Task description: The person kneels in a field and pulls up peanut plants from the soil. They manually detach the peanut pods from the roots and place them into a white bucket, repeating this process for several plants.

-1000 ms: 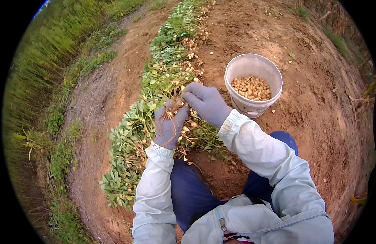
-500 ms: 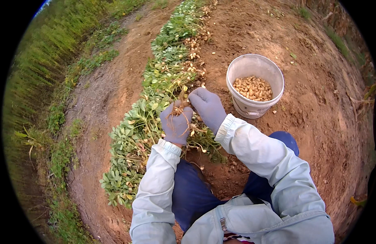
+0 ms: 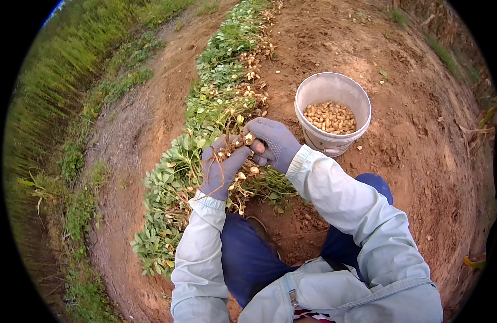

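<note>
In grey-purple gloves, both my hands meet over a row of pulled peanut plants (image 3: pixel 219 102). My left hand (image 3: pixel 216 175) is closed round a peanut plant, whose thin brown roots (image 3: pixel 222 166) trail over the glove. Pale peanut pods (image 3: pixel 254 170) dangle from it below the fingers. Right beside it, my right hand (image 3: pixel 276 144) pinches at a peanut pod (image 3: pixel 249 139) on the plant; a bare fingertip shows through the glove. To the right stands a white bucket (image 3: pixel 326 139), partly filled with picked peanuts (image 3: pixel 330 117).
Reddish-brown soil (image 3: pixel 415 134) surrounds the bucket. The row of plants runs away from me, pods along its right side. Tall green weeds (image 3: pixel 49 102) grow at the far left. My knees in blue trousers (image 3: pixel 248 253) flank the dirt below my hands.
My left hand has shifted slightly left and turned, bringing pods into view. My right hand has curled its fingers in and closed on a pod at the plant.
</note>
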### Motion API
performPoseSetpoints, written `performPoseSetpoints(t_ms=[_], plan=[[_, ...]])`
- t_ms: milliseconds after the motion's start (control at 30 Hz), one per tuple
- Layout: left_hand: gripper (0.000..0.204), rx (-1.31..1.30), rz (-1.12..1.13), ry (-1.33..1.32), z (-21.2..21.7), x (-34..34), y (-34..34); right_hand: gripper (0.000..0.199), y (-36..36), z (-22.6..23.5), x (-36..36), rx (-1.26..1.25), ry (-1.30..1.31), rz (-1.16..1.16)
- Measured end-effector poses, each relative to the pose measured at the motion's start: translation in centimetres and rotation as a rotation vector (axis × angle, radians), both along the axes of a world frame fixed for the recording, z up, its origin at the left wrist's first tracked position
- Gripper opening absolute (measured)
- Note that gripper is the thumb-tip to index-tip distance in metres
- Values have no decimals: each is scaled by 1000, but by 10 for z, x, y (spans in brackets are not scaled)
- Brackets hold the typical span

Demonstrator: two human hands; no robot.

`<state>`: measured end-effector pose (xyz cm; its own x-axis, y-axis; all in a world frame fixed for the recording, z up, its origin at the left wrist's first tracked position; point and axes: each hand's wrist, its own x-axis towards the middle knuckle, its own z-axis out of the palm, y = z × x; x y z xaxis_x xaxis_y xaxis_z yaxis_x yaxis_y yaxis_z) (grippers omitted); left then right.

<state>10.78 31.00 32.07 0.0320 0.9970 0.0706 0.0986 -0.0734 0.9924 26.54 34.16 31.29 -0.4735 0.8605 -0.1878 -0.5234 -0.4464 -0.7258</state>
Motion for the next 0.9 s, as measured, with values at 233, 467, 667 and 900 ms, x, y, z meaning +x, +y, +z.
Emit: performPoseSetpoints(t_ms=[233,467,667,900], plan=[[33,-108,69,-159,8,-1,-3,22,0,0,3,96,7,25],[29,-72,123,-84,-2,-2,2,27,7,5,12,253,-135,-13],[24,-4,102,82,7,6,1,28,-1,30,25,453,-532,26],[22,248,289,452,-10,11,12,15,-11,8,10,1055,-1554,-351]])
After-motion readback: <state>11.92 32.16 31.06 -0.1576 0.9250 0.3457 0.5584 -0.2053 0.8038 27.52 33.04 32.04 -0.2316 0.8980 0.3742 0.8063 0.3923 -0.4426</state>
